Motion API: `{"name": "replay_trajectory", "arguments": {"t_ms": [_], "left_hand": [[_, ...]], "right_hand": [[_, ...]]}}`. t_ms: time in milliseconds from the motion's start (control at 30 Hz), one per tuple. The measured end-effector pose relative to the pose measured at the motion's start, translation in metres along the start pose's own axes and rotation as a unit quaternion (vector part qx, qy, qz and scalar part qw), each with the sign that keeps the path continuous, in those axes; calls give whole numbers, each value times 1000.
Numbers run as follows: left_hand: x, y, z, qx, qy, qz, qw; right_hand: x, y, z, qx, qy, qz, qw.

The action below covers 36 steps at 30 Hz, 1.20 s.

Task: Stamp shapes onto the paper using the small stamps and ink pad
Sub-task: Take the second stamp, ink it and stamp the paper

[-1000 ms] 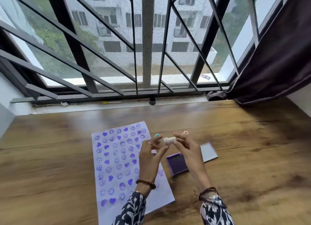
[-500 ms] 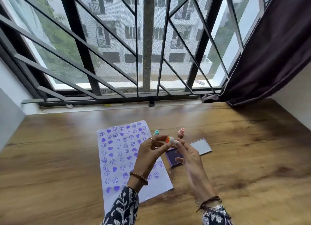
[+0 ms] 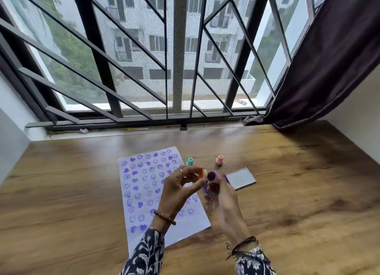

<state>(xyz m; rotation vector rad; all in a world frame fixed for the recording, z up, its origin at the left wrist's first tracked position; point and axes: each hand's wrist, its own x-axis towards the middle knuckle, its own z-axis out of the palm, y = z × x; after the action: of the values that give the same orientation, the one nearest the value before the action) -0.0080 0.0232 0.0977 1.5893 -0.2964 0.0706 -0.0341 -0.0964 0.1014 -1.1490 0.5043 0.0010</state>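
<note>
A white paper sheet (image 3: 144, 184) covered with purple hearts and smiley prints lies on the wooden table (image 3: 287, 192). Above its right edge, my left hand (image 3: 178, 190) pinches a small cap with an orange and yellow end (image 3: 203, 173). My right hand (image 3: 224, 200) grips a small stamp (image 3: 211, 176) whose round purple inked face points toward me. The purple ink pad (image 3: 205, 189) sits mostly hidden behind my hands, its open lid (image 3: 240, 178) lying to the right. A teal stamp (image 3: 190, 162) and a pink stamp (image 3: 219, 160) stand upright behind.
A barred window (image 3: 176, 54) with a sill runs along the table's far edge. A dark curtain (image 3: 329, 58) hangs at the right, its hem touching the far right corner of the table. White walls close both sides.
The cap has come off the stamp: my left hand now has the cap and my right hand has turned the stamp's inked face toward me. The camera has tilted up slightly.
</note>
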Motion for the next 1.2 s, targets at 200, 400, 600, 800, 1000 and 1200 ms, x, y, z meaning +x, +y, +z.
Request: {"name": "replay_trajectory", "arguments": {"t_ms": [200, 400, 600, 800, 1000, 1200], "left_hand": [[1, -16, -5, -20, 5, -56, 998], [-1, -48, 3, 17, -28, -197, 980], [-2, -68, 18, 31, -59, -251, 966], [5, -73, 18, 38, -78, -255, 963], [0, -90, 26, 43, -94, -261, 960], [3, -83, 20, 19, -78, -243, 967]], "right_hand": [[15, 7, -25, 150, -10, 61, 987], [44, 12, -60, -109, 74, -23, 991], [55, 16, -73, -505, 93, -194, 836], [53, 24, -64, -645, 61, -279, 709], [80, 13, -64, -709, -11, -217, 671], [101, -16, -45, -731, -44, -90, 675]]}}
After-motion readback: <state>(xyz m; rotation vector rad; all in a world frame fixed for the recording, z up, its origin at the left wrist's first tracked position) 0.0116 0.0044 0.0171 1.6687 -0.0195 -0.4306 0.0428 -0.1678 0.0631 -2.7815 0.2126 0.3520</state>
